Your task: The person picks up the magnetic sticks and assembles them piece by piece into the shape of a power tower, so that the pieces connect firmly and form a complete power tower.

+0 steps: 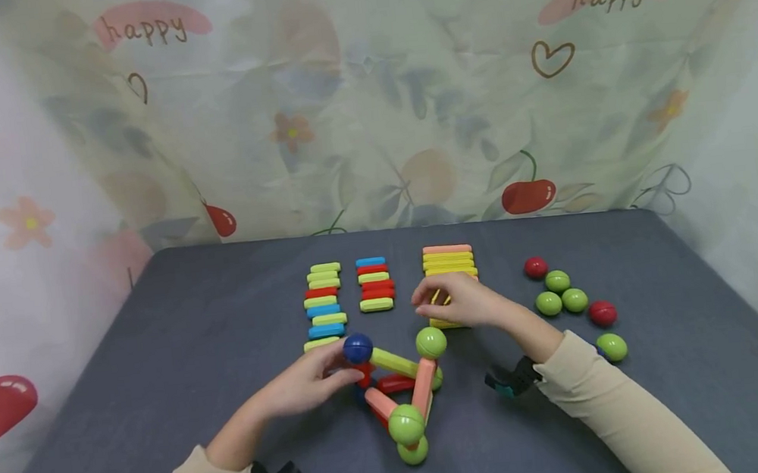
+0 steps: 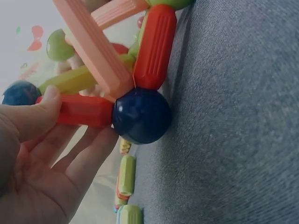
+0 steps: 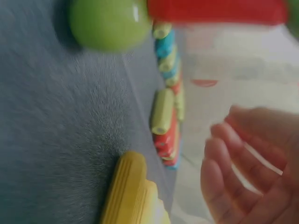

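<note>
Left hand is gripping the frame on the counter, right hand is hovering loose and empty near the yellow bars (mid-build, it seems), next move probably calling for a neat pinch.

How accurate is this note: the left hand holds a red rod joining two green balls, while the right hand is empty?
One error: those balls are blue, not green, as the left wrist view shows. The left hand holds the red rod joining them; the right hand is empty.
</note>
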The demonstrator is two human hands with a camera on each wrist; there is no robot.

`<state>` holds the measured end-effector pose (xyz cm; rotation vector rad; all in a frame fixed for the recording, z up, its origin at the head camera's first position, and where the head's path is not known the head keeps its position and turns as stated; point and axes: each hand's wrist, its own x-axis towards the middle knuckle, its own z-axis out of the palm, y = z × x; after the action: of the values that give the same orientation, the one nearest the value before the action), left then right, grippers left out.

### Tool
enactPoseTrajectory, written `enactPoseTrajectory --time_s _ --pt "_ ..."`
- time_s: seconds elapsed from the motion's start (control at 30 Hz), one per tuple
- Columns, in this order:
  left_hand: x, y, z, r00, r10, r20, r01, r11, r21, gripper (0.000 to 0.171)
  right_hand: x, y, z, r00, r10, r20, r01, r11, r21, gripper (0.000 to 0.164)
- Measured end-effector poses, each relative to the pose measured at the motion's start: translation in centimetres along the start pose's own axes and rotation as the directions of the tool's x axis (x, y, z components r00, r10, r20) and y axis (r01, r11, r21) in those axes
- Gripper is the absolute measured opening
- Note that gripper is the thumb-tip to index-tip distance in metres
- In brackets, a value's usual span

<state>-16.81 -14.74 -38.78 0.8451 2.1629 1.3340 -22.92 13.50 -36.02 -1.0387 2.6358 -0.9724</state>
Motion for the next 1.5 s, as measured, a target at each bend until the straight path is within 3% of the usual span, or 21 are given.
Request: enactPoseTrajectory --time_s 0.13,0.27,0.5,0.7,0.9,1.13,1.5 --pt "0.1 0.0 -0.2 0.999 -0.018 0.038 0.018 1.0 -0.016 0.034 2.8 0.2 0.4 0.996 0.009 0.083 -0.006 0.999 -0.035 0.019" --pt "0.1 0.0 -0.4 0.998 -0.026 0.052 0.026 1.0 -0.015 0.033 5.1 0.5 1.3 0.993 0.035 0.11 -0.025 0.995 -0.095 0.02" --pt "0.2 0.0 -0.4 0.998 -0.045 0.043 0.046 0.999 -0.005 0.036 6.8 1.0 2.7 0.988 0.071 0.138 -0.042 0.978 -0.207 0.022" --pt "0.3 0.2 -0.3 0.997 -0.062 0.034 0.063 0.998 -0.016 0.037 7.1 1.0 3.0 0.99 0.083 0.117 -0.046 0.957 -0.288 0.017" --pt "0.2 0.4 -0.3 0.998 -0.066 0.015 0.067 0.997 -0.036 0.037 7.3 0.9 3.2 0.981 0.145 0.132 -0.101 0.951 -0.292 0.013" --pt "0.5 0.8 0.0 0.996 -0.036 -0.077 0.027 0.992 -0.12 0.045 6.6 0.2 2.3 0.964 0.151 0.22 -0.101 0.97 -0.222 0.029" --pt "0.6 1.1 0.3 0.992 -0.01 -0.128 -0.003 0.995 -0.104 0.048 3.2 -1.0 -1.2 0.988 0.033 0.152 -0.027 0.999 -0.045 0.026"
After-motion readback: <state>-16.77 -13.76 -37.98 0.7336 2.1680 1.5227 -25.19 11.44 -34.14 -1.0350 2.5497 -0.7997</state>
